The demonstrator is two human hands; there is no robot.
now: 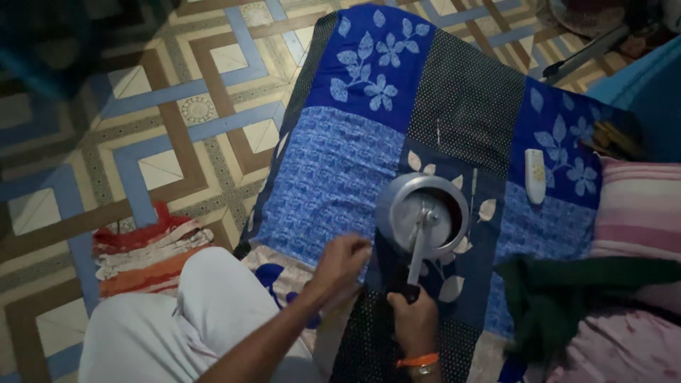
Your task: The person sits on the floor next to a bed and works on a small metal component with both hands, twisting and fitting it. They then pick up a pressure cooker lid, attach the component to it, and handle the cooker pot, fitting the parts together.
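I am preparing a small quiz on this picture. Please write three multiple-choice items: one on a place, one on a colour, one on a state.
1. Where does the metal pot rest?
A. on the patchwork quilt
B. on the tiled floor
C. on a lap

2. What colour is the wristband?
A. green
B. orange
C. white

3. What does the right hand do?
A. lies flat and open
B. points
C. grips the pot's handle

Answers: 1 A, blue fabric surrounds the pot; 2 B, it shows bright orange; 3 C, fingers close on the handle's end.
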